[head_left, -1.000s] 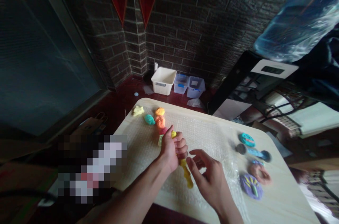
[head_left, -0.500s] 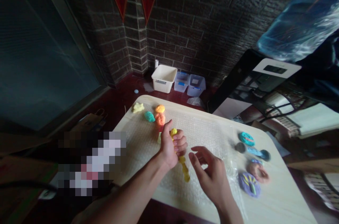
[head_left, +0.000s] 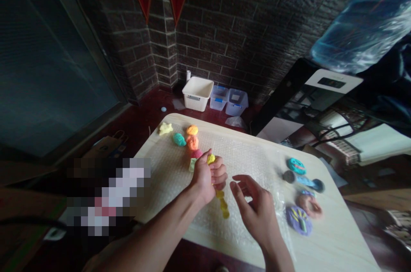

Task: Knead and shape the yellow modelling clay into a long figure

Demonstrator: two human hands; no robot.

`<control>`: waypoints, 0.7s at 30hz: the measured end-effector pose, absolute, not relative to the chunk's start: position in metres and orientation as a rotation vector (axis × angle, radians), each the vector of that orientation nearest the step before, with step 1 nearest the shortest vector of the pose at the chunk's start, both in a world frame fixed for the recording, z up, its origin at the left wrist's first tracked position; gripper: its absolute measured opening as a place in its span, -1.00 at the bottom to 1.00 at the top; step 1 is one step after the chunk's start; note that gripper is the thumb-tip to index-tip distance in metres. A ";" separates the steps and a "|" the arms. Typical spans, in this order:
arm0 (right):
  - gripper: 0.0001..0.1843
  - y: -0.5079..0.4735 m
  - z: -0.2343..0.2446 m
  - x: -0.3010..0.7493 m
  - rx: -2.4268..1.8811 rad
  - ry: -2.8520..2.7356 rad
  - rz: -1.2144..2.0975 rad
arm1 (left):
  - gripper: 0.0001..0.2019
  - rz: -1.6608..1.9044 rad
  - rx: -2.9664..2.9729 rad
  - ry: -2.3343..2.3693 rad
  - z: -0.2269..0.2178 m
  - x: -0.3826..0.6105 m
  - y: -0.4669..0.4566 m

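Okay so here's the setup: my left hand (head_left: 205, 177) is curled into a fist-ish grip around a bit of yellow modelling clay (head_left: 211, 159), with a knob poking out the top between thumb and fingers. A lumpy yellow clay strip (head_left: 223, 203) runs off at about 6 o'clock from that fist, lying on the bubble wrap (head_left: 244, 156). My right hand (head_left: 253, 205) is just beside it at 3 o'clock, grip wide open, fingers spread, not touching anything.

Around 11 o'clock from the fist there's a yellow clay star (head_left: 165, 129), a teal blob (head_left: 179, 139) and orange lumps (head_left: 192, 142). Over at 3 o'clock from the right hand, near the tabletop (head_left: 337, 237) edge, sit a teal clay disc (head_left: 296, 166), a pink clay ring (head_left: 308, 204) and a purple clay disc (head_left: 299, 219). Way out at 12 o'clock, on the floor by the brick wall (head_left: 224, 28), there's a white basket (head_left: 196, 93).
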State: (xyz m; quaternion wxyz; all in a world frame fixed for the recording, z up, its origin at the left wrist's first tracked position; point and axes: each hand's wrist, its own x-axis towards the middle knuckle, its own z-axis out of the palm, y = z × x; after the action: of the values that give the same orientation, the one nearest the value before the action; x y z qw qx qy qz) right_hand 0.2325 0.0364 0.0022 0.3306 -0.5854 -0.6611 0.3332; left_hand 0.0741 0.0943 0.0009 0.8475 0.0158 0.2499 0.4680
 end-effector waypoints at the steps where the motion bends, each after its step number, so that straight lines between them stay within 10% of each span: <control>1: -0.56 0.037 0.002 0.232 -1.531 -1.729 0.878 | -0.40 0.984 0.026 0.533 0.001 0.075 0.094; 21: -0.49 0.035 -0.010 0.216 -1.326 -1.728 1.390 | -0.55 1.165 -0.130 0.335 0.004 0.053 0.102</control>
State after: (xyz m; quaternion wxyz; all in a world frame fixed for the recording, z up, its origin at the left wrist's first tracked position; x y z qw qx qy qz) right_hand 0.2158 0.0351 -0.0098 0.2754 -0.4933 -0.6430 0.5171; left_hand 0.0534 0.1025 0.0044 0.8199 -0.0609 0.1575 0.5470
